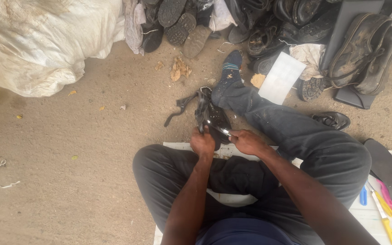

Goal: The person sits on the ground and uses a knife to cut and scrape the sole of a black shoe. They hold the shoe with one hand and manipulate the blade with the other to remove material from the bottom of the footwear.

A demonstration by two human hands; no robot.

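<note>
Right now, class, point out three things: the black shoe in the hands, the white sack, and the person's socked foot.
black shoe (210, 115), head view, on its glossy upper above the hands.
white sack (37, 43), head view, on its bulging side.
socked foot (230, 68), head view, on the striped band of the sock.

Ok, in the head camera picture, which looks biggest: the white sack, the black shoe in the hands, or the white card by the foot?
1. White sack, by far the biggest.
2. Black shoe.
3. White card.
Shoe and card look close, so that order is unsure.
</note>
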